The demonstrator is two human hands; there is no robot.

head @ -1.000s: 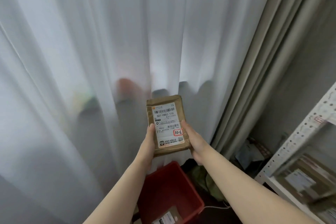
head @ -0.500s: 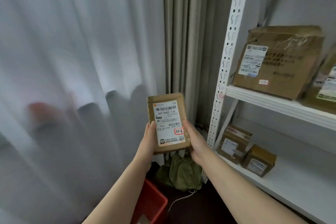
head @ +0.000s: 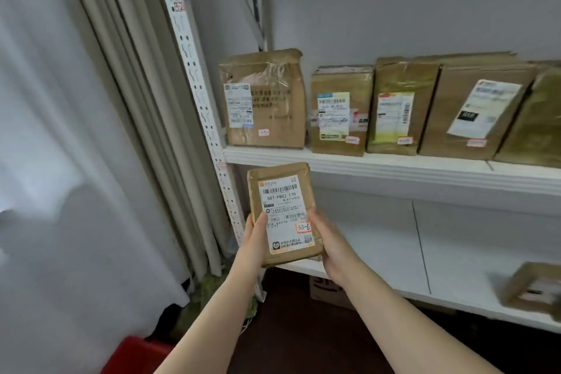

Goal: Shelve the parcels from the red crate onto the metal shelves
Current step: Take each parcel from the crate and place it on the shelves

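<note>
A small brown parcel (head: pixel 283 206) with a white label and a red tag marked 33-6 is held upright in front of me. My left hand (head: pixel 254 240) grips its lower left edge, thumb on the label. My right hand (head: pixel 329 244) grips its lower right edge. It hangs in front of the white metal shelves (head: pixel 379 165), just below the middle shelf's left end. A corner of the red crate (head: pixel 136 354) shows at the bottom left.
Several brown parcels (head: pixel 267 100) stand in a row on the middle shelf. One small parcel (head: pixel 534 288) lies on the lower shelf at the right. The perforated shelf post (head: pixel 194 76) stands beside beige curtains (head: pixel 121 100). A cardboard box (head: pixel 328 291) sits under the lower shelf.
My view has swung right from the curtain to the shelves. Both hands still hold the parcel the same way. The red crate has slid to the bottom left corner.
</note>
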